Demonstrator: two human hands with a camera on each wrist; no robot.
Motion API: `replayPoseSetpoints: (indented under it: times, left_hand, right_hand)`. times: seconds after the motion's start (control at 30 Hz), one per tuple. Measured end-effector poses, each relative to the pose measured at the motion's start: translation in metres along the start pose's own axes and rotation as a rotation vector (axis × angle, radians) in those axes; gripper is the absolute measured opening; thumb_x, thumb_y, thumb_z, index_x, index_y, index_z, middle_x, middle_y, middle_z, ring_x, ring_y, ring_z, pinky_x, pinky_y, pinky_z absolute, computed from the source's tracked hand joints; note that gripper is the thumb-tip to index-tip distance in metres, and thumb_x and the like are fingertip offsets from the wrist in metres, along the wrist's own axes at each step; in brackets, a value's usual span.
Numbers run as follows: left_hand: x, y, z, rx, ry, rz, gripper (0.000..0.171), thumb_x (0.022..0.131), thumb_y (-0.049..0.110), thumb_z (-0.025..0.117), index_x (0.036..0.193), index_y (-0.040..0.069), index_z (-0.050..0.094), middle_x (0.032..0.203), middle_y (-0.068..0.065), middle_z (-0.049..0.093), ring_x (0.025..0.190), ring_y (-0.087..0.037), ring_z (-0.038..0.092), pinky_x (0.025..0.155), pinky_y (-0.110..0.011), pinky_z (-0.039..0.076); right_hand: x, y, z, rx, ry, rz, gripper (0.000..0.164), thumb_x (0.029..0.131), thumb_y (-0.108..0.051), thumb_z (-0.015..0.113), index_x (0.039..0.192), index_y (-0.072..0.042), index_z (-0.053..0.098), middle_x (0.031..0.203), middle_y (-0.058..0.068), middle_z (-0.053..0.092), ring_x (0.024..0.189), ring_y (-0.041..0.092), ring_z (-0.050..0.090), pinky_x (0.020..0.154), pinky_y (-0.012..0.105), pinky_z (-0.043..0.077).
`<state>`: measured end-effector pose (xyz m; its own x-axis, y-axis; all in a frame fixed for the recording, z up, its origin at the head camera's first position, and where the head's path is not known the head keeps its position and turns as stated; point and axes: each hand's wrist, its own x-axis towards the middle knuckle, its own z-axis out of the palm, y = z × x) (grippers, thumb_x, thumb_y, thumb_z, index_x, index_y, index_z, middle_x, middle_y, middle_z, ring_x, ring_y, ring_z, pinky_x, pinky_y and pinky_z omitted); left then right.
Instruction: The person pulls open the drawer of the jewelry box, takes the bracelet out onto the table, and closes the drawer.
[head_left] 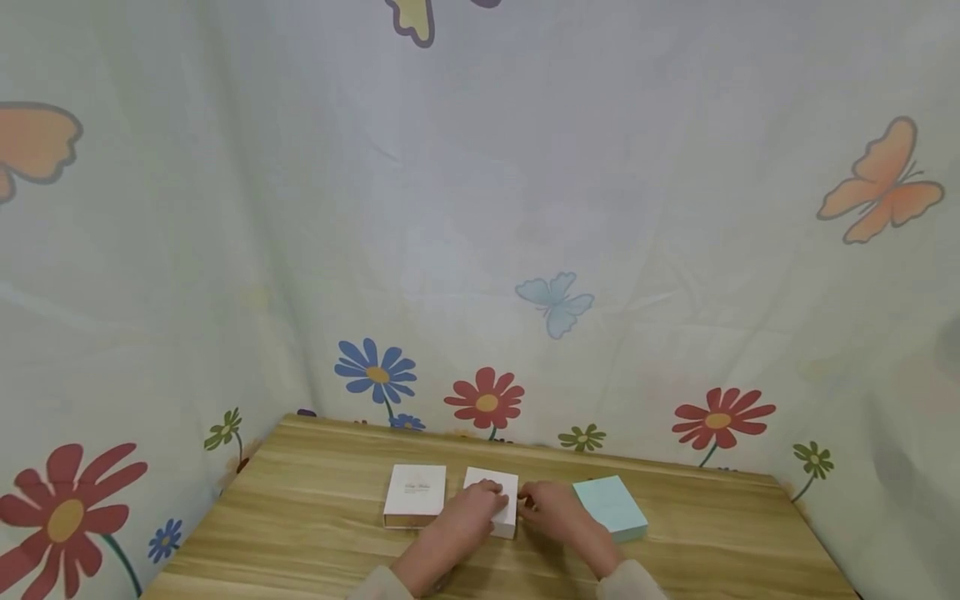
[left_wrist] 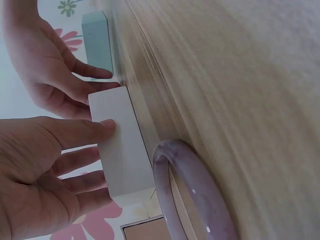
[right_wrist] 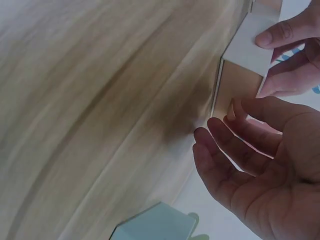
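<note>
My left hand [head_left: 472, 515] grips the middle white box [head_left: 504, 527], with its thumb on the white side in the left wrist view and its fingers across the opposite face. The box rests on the wooden table. At its right end is my right hand [head_left: 555, 507], fingers loosely bent. Right-hand thumb and index fingertip meet at the tan end face [right_wrist: 240, 82] of the box in the right wrist view; the other fingers curve beside it above the table.
Left of the hands lies another white box [head_left: 415, 492] with printed lettering. A mint-green box [head_left: 611, 504] lies right of my right hand. The wooden table [head_left: 315, 492] backs onto a floral curtain [head_left: 465, 208]. A purplish bangle [left_wrist: 192, 175] crosses the left wrist view.
</note>
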<state>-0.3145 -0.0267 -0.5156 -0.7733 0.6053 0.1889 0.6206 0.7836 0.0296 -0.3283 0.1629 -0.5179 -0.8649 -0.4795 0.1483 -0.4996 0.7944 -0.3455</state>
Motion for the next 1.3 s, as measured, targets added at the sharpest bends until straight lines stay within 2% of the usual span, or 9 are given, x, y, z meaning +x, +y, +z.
replayPoseSetpoints:
  times: [0.17,0.3,0.5,0.77,1.0,1.3]
  left_hand:
    - [0.001,-0.001,0.001,0.002,-0.005,0.008,0.033,0.083,0.010,0.081,0.115,0.013,0.076,0.121,-0.007,0.068,0.107,-0.021,0.067,0.086,-0.031,0.057]
    - [0.003,0.000,-0.001,-0.006,-0.014,-0.001,0.034,0.084,0.010,0.081,0.117,0.013,0.076,0.122,-0.007,0.068,0.108,-0.022,0.067,0.087,-0.032,0.056]
    - [0.004,0.001,-0.005,0.000,-0.030,-0.010,0.033,0.085,0.011,0.081,0.117,0.014,0.076,0.123,-0.006,0.067,0.108,-0.022,0.067,0.086,-0.032,0.056]
    - [0.003,0.002,-0.003,0.017,-0.023,-0.005,0.033,0.084,0.010,0.081,0.116,0.013,0.076,0.121,-0.006,0.068,0.109,-0.021,0.066,0.088,-0.031,0.056]
    - [0.001,0.001,-0.001,-0.009,-0.018,-0.024,0.033,0.084,0.008,0.079,0.116,0.013,0.076,0.122,-0.007,0.068,0.109,-0.023,0.067,0.088,-0.032,0.056]
    - [0.001,0.000,0.002,0.024,0.003,-0.007,0.034,0.082,0.008,0.081,0.115,0.014,0.076,0.120,-0.005,0.068,0.108,-0.020,0.066,0.088,-0.030,0.056]
  right_hand:
    - [0.006,-0.002,0.004,-0.003,-0.011,0.047,0.006,0.091,-0.008,0.068,0.090,-0.004,0.072,0.074,-0.002,0.063,0.065,0.010,0.050,0.061,0.030,0.046]
    - [0.008,-0.004,0.002,0.016,-0.019,0.069,0.005,0.091,-0.006,0.069,0.087,-0.005,0.071,0.073,-0.003,0.061,0.065,0.010,0.046,0.061,0.030,0.044]
    - [0.009,-0.006,0.000,0.011,0.000,0.048,0.008,0.090,-0.004,0.070,0.082,-0.005,0.069,0.070,-0.004,0.058,0.064,0.009,0.044,0.060,0.029,0.043]
    - [0.011,-0.003,0.005,0.009,0.017,0.062,0.017,0.089,-0.003,0.070,0.075,-0.009,0.063,0.065,-0.006,0.050,0.061,0.009,0.041,0.057,0.027,0.038]
    - [0.011,0.001,0.009,0.027,0.019,0.061,0.016,0.087,-0.001,0.070,0.074,-0.009,0.064,0.065,-0.006,0.051,0.061,0.008,0.042,0.056,0.027,0.038]
    - [0.006,0.009,0.011,-0.016,0.077,0.063,0.018,0.083,-0.002,0.072,0.070,-0.010,0.062,0.064,-0.005,0.055,0.058,0.007,0.044,0.054,0.027,0.041]
